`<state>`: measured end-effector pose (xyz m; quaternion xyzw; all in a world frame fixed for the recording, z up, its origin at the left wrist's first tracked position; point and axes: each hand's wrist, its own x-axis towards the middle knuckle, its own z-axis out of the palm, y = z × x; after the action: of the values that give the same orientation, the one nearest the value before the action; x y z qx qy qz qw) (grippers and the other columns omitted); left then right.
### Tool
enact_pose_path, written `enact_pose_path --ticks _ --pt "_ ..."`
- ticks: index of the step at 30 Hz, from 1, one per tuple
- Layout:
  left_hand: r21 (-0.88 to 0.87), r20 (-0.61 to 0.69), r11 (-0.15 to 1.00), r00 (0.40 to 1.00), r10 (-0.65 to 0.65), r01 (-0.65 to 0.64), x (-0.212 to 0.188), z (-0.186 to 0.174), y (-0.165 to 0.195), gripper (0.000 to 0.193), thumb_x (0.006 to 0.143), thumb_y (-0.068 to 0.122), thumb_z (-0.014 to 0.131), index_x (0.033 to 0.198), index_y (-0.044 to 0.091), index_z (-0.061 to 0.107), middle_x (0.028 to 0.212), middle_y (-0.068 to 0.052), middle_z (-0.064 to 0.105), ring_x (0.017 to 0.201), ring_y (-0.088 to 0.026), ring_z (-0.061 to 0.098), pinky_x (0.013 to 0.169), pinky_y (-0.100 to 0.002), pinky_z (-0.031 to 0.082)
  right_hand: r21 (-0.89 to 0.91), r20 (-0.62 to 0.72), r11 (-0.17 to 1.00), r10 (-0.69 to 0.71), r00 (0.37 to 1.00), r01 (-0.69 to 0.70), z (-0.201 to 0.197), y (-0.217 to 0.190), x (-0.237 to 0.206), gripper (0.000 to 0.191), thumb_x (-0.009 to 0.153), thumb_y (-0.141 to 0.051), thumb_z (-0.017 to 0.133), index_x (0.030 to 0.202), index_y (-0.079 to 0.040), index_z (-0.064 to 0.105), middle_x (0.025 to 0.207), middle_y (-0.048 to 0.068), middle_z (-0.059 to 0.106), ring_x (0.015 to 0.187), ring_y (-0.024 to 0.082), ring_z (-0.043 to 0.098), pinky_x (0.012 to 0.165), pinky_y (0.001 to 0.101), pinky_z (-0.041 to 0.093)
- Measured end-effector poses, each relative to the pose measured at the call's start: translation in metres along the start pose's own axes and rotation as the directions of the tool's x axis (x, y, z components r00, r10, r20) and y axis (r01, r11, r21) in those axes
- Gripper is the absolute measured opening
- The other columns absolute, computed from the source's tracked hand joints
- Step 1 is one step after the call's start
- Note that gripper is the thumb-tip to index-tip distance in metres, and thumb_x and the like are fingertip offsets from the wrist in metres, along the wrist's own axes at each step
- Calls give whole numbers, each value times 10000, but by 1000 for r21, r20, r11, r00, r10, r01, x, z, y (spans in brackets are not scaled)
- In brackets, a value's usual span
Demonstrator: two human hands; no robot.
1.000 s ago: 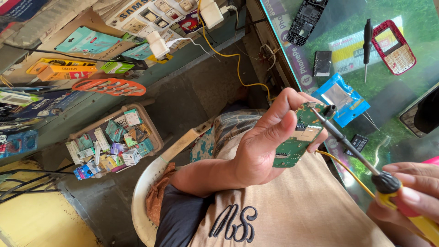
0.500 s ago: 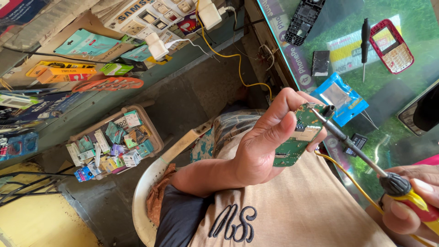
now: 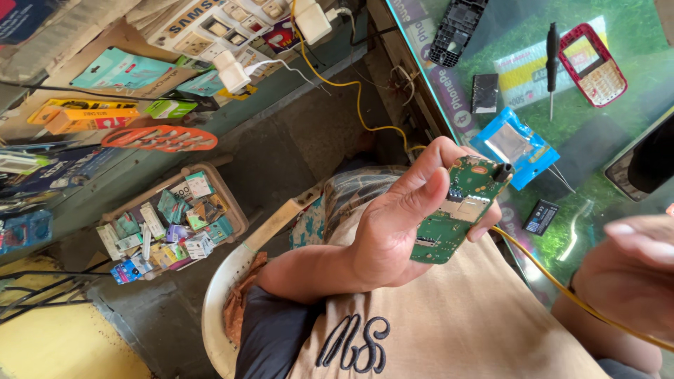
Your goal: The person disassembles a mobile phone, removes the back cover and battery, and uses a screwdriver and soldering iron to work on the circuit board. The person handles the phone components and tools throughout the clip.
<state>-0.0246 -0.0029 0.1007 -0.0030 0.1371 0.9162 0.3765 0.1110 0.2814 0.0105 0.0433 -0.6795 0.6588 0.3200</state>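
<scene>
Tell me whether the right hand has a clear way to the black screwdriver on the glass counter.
Probably yes: the right hand is at the counter's edge, and the black screwdriver lies uncovered on the glass counter, nothing between them.

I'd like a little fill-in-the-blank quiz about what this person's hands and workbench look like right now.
1. The left hand holds a ____ circuit board.
2. A ____ cable runs below the circuit board toward the right hand.
3. On the glass table, a screwdriver lies beside a ____ phone casing.

Missing words: green; yellow; red
</scene>
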Motion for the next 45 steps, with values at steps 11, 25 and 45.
enact_pose_path --ticks 11,25,45 --pt "-76 16 997 1000 4 -3 -3 3 -2 311 1230 347 521 1231 40 471 1174 -94 586 991 -175 572 865 -299 440 58 -54 986 -153 987 156 45 17 30 642 980 -656 507 1234 -86 656 1053 87 696 929 190 689 796 361 623" --pt "-27 15 1000 1000 -6 7 -3 5 -1 335 1238 364 511 1216 32 471 1081 -130 591 913 -164 545 851 -283 429 33 7 977 -212 977 211 68 15 48 666 970 -676 491 1257 -97 650 1128 78 693 957 200 678 777 372 621" --pt "-39 4 999 1000 4 -4 -3 1 -3 338 1239 359 503 1238 24 459 1116 -140 606 926 -171 551 850 -296 425 4 90 992 128 988 -129 -7 -10 -7 606 1016 -606 476 1211 -58 644 1083 118 695 912 222 669 765 366 612"
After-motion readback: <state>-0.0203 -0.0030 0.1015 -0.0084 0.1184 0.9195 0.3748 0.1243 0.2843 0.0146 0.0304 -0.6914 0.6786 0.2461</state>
